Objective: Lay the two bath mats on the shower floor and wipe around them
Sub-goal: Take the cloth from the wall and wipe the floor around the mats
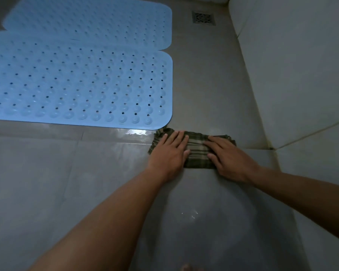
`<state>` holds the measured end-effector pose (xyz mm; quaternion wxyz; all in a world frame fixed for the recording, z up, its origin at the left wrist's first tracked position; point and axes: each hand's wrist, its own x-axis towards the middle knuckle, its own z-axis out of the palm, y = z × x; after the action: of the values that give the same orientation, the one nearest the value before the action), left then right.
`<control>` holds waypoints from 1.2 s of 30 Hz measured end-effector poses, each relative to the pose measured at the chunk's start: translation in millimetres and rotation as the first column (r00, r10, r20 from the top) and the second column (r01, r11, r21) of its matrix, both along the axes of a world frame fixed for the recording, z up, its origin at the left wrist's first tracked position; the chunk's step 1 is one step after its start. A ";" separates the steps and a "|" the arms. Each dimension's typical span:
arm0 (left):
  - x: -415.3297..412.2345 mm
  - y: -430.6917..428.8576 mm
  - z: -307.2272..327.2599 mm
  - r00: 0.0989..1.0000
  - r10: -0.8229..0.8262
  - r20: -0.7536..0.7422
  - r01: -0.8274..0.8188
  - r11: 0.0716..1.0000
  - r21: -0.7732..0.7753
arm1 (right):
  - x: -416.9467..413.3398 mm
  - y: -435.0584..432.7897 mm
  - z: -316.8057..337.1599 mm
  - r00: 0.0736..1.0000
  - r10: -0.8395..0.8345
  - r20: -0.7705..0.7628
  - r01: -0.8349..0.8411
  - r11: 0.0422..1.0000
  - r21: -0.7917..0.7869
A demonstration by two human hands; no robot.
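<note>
Two blue rubber bath mats with holes lie flat on the grey floor. The near mat fills the left middle, and the far mat lies behind it, its near edge slightly overlapped. A folded green plaid cloth lies on the floor just off the near mat's front right corner. My left hand presses flat on the cloth's left part with straight fingers. My right hand presses flat on its right part, fingers pointing left.
A square metal floor drain sits at the back, right of the far mat. White tiled wall rises along the right side. The grey tile floor shines wet near the cloth and in front of me.
</note>
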<state>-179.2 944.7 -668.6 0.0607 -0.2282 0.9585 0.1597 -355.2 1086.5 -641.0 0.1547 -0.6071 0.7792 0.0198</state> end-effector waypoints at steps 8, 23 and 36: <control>40.4 -32.1 3.7 0.999 0.022 -0.024 -0.022 1.000 -0.019 | 36.1 -38.7 13.3 0.993 0.106 -0.058 -0.098 0.987 0.127; 166.9 -100.8 3.0 0.980 0.191 0.051 -0.189 0.981 -0.050 | 163.5 -113.0 -10.4 0.999 0.037 -0.014 -0.037 0.999 -0.019; 245.3 -154.5 8.2 0.940 0.332 0.080 -0.317 0.935 -0.160 | 245.7 -178.7 -18.0 0.999 0.034 0.031 -0.031 0.997 -0.074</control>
<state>66.1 790.2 -660.4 0.0676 -0.3955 0.9120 0.0850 -109.5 907.8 -658.9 0.1444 -0.6251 0.7669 -0.0163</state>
